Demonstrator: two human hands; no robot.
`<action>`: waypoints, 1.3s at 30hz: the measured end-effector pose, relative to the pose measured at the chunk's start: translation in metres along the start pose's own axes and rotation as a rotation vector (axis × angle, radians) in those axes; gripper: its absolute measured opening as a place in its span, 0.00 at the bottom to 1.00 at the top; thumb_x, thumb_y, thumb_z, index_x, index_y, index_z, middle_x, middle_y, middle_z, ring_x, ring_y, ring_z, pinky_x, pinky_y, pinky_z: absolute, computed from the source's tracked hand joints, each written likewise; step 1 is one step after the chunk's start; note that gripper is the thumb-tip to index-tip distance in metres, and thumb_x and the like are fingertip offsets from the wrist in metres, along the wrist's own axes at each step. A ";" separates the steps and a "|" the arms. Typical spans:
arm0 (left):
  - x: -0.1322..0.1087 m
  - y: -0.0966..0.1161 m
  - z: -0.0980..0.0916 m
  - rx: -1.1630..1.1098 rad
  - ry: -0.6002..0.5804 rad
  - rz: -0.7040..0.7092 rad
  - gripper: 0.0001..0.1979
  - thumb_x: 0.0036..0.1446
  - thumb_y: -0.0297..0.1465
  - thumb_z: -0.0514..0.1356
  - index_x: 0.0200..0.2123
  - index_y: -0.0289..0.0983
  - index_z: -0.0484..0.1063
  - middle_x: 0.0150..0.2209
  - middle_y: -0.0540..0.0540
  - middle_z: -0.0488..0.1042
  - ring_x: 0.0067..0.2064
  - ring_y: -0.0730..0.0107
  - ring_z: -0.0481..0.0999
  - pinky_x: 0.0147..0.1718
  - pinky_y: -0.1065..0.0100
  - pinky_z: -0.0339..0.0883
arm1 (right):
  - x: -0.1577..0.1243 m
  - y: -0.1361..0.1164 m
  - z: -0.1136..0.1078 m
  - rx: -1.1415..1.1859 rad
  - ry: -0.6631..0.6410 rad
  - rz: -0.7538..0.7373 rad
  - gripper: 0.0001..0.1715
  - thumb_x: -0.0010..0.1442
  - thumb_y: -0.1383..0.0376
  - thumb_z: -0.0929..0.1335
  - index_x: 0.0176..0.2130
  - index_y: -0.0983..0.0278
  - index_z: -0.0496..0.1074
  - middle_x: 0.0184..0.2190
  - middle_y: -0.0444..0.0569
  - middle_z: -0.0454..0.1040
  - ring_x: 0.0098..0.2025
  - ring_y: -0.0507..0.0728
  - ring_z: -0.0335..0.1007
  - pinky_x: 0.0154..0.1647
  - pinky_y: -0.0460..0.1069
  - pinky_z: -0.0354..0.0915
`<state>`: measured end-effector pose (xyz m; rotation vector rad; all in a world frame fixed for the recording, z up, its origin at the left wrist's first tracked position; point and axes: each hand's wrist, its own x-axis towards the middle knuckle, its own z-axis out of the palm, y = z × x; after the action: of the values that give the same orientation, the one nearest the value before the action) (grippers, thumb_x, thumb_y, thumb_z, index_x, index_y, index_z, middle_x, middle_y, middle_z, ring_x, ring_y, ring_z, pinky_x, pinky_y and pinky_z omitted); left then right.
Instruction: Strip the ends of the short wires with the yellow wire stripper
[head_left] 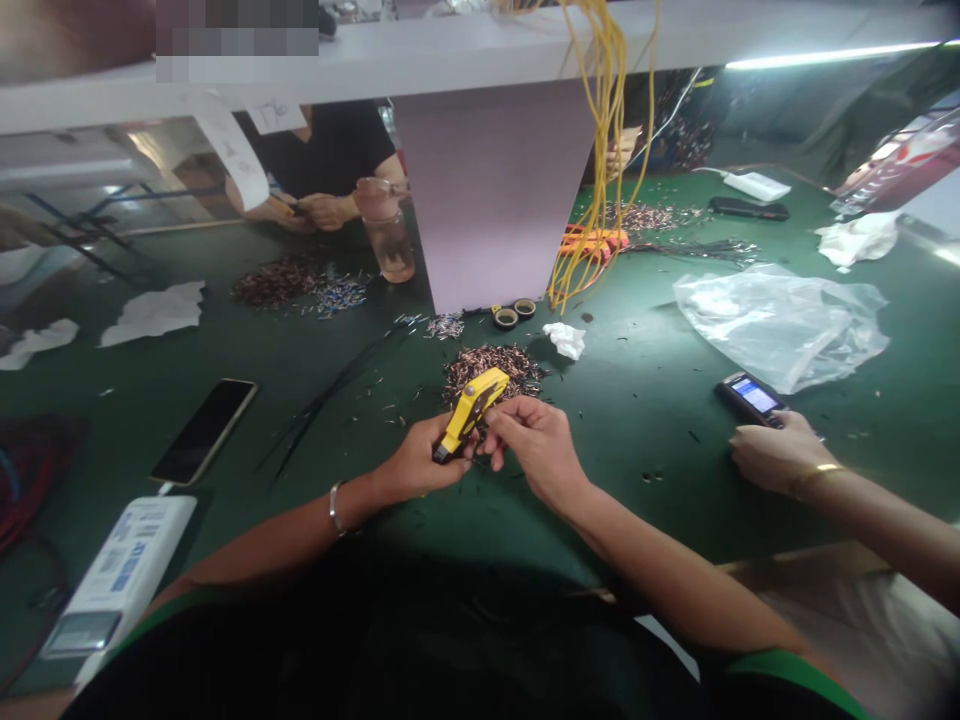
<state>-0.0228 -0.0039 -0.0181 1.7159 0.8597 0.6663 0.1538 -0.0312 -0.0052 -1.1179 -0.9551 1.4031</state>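
My left hand (pixel 424 462) is closed around a yellow-and-black wire stripper (pixel 477 405), its yellow head tilted up and away from me. Close against the tool's right side is my right hand (pixel 538 450), thumb and fingertips pinched together. Whatever lies between those fingertips is too small to make out. Just beyond the tool, a pile of short copper-coloured and dark pieces (pixel 517 365) lies on the green table (pixel 630 420), partly hidden by the wire stripper. Loose bits are scattered around it.
A phone (pixel 206 430) and a white power bank (pixel 124 570) lie left. Yellow wires (pixel 604 150) hang from the shelf by a pale panel (pixel 495 190). On the right, another person's hand (pixel 776 455) holds a keypad phone (pixel 752 398) near a plastic bag (pixel 787 320). A bottle (pixel 388 235) stands at back.
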 end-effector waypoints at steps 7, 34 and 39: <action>-0.001 0.001 0.003 0.040 0.061 -0.017 0.07 0.45 0.26 0.61 0.31 0.35 0.67 0.26 0.52 0.70 0.26 0.75 0.68 0.27 0.72 0.66 | 0.001 0.001 0.001 -0.007 0.003 0.006 0.11 0.55 0.62 0.70 0.24 0.63 0.69 0.16 0.42 0.74 0.13 0.48 0.65 0.16 0.45 0.62; 0.000 -0.017 0.003 -0.604 -0.089 -0.118 0.20 0.45 0.25 0.66 0.44 0.32 0.69 0.34 0.47 0.74 0.31 0.69 0.74 0.33 0.65 0.69 | 0.007 0.002 -0.004 0.014 0.059 -0.006 0.10 0.52 0.63 0.72 0.24 0.64 0.71 0.16 0.42 0.74 0.13 0.48 0.65 0.15 0.43 0.61; 0.000 -0.018 0.001 -0.618 -0.116 -0.109 0.22 0.46 0.27 0.68 0.46 0.33 0.69 0.35 0.46 0.74 0.33 0.69 0.75 0.34 0.65 0.68 | 0.008 0.002 -0.006 0.000 0.075 0.003 0.10 0.52 0.62 0.72 0.24 0.64 0.71 0.15 0.42 0.73 0.12 0.48 0.64 0.13 0.43 0.60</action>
<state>-0.0259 -0.0011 -0.0352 1.1307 0.5786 0.6656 0.1590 -0.0231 -0.0094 -1.1644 -0.8999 1.3545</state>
